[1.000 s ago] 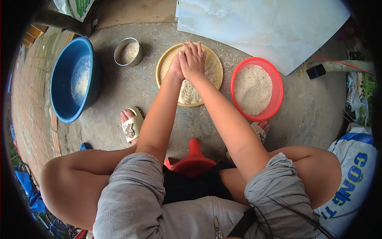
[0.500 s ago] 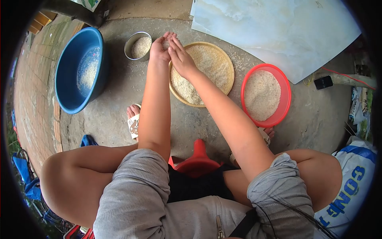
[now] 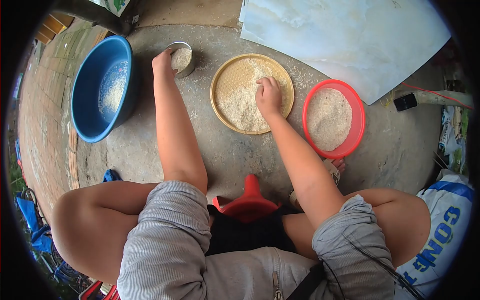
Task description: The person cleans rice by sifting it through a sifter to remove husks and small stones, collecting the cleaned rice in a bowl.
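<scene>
My left hand (image 3: 163, 63) is at the left rim of a small metal bowl (image 3: 187, 71) with grain inside, its fingers mostly hidden behind the wrist and rim. Over the right part of the round woven tray (image 3: 218, 111), my right hand (image 3: 269, 95) has its fingers curled at the spread grain (image 3: 242, 106); whatever is between the fingers cannot be made out. To the right stands a red basin (image 3: 361, 131) holding more grain. A deep blue tub (image 3: 82, 107) on the far left has some grain at its bottom.
A large pale sheet (image 3: 345, 40) covers the floor at the upper right, with a black phone (image 3: 405, 102) near its corner. A red stool (image 3: 247, 202) is between my legs. A white printed sack (image 3: 440, 230) lies at the lower right. Loose grains dot the floor.
My hands were together above the tray's upper left edge. They have parted: the left moved left to the metal bowl, the right moved right and down onto the tray.
</scene>
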